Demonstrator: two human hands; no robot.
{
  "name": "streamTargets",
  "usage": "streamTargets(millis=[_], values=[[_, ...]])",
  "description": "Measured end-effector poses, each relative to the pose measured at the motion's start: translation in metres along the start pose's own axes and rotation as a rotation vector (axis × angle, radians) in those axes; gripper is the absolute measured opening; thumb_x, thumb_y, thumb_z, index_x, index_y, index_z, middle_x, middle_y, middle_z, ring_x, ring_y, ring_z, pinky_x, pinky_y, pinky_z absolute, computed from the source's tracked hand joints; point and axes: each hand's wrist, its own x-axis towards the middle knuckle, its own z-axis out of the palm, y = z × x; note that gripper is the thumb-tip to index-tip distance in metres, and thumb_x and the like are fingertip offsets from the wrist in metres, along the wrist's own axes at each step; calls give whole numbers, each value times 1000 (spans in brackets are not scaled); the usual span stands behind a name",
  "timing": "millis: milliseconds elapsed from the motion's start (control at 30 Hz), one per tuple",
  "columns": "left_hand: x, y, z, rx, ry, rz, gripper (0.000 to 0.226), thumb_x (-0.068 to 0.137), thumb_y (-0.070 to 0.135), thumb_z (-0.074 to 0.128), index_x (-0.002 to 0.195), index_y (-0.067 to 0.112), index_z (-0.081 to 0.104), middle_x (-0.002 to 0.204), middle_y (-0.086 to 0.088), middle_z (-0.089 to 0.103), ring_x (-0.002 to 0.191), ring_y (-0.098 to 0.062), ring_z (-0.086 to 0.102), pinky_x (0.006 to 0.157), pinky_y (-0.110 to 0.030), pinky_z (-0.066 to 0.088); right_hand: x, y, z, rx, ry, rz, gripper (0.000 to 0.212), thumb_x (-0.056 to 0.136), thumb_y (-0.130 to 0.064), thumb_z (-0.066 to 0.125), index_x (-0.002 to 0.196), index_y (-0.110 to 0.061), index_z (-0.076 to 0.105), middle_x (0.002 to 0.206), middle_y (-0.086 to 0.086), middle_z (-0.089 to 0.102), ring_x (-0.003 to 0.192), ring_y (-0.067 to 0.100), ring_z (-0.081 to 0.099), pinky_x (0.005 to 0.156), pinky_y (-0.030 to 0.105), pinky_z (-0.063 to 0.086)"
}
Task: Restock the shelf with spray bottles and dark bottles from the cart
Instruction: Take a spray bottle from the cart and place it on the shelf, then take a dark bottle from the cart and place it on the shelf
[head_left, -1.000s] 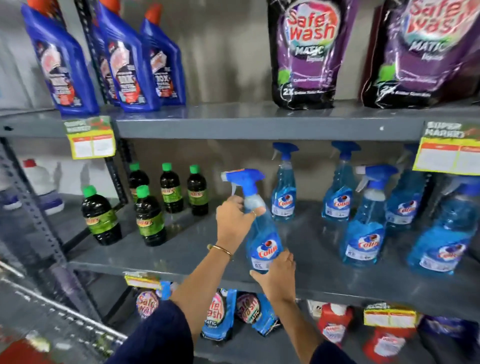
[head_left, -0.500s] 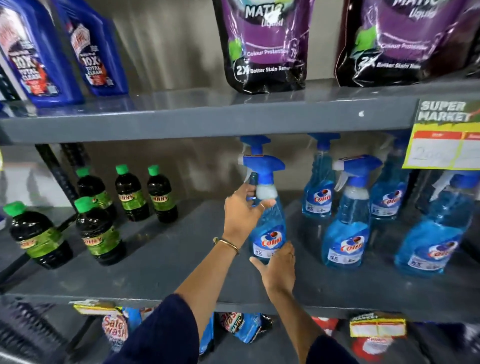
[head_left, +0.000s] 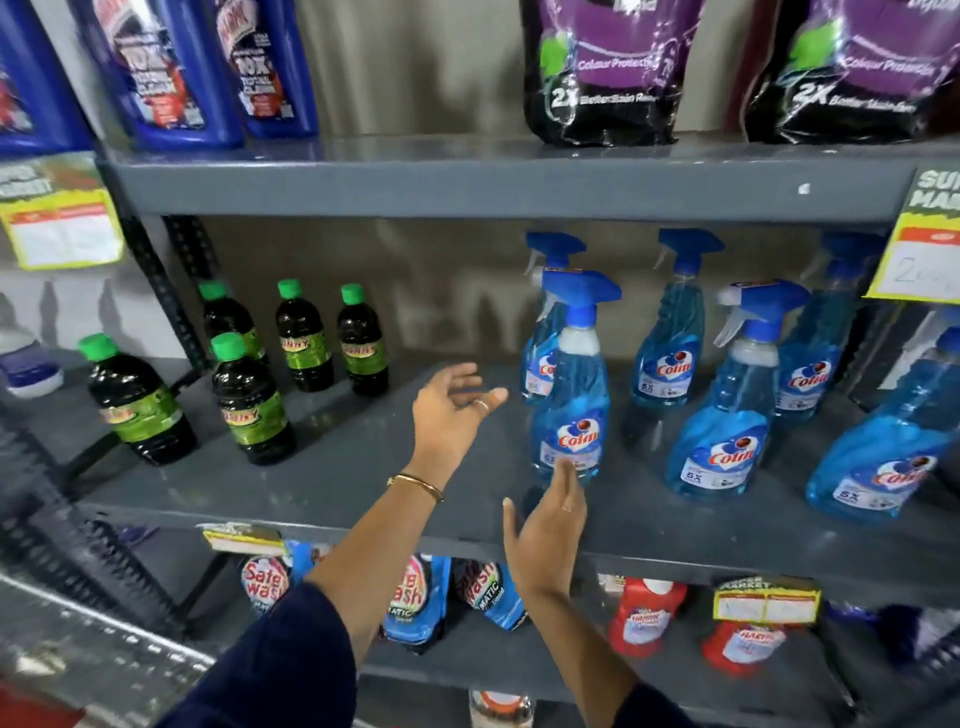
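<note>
A blue Colin spray bottle (head_left: 571, 395) stands upright on the grey middle shelf (head_left: 363, 467), in front of another one. Several more blue spray bottles (head_left: 722, 415) stand to its right in two rows. Several dark bottles with green caps (head_left: 249, 400) stand at the shelf's left. My left hand (head_left: 452, 410) hovers open just left of the spray bottle, not touching it. My right hand (head_left: 545, 525) is open below and in front of the bottle's base, fingertips close to its label.
Blue cleaner bottles (head_left: 166, 73) and purple pouches (head_left: 602, 67) fill the top shelf. Pouches (head_left: 415, 603) and red bottles (head_left: 644, 618) sit on the lower shelf. Price tags (head_left: 62, 223) hang from shelf edges. A cart rim (head_left: 104, 623) shows at bottom left.
Both hands have let go of the spray bottle and drawn back from it with fingers spread. The bottle now stands by itself on the shelf.
</note>
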Motion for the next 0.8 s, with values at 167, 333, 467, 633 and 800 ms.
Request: streamTargets(millis=[167,333,467,633,800], values=[[-18,-32,-83,93,109,-27,39,72,13,77,108,4,64,93,-5,64,57,18,58,57,2,45,-61,-46,24,6,-218,-305,52,74,-30,46,121,-9,42,119,15,64,108,22,43,99,32,30],[-57,-77,-176,99,278,-149,39,73,7,75,109,-4,61,89,-8,62,60,8,57,55,0,44,-130,-86,53,-6,-424,-578,50,70,-28,55,116,-11,45,105,11,72,101,24,52,94,36,35],[-96,-129,-249,144,415,-242,32,72,-6,70,104,-7,62,87,-19,70,53,17,57,63,0,46,-190,-105,72,-6,-615,-675,58,62,-31,71,112,-12,47,100,7,75,100,18,46,94,37,39],[-161,-188,-314,254,580,-450,31,77,9,72,103,-5,63,95,-17,67,78,-14,57,61,-12,47,-265,-112,91,-48,-937,-751,70,59,-18,78,121,-12,46,111,5,71,99,20,68,92,29,50],[-233,-256,-343,338,571,-790,31,85,16,63,108,-4,59,112,-23,65,90,-29,60,80,-34,49,-314,-101,102,-232,-1333,-816,62,93,-2,40,147,-8,12,155,15,20,139,32,27,115,38,27]])
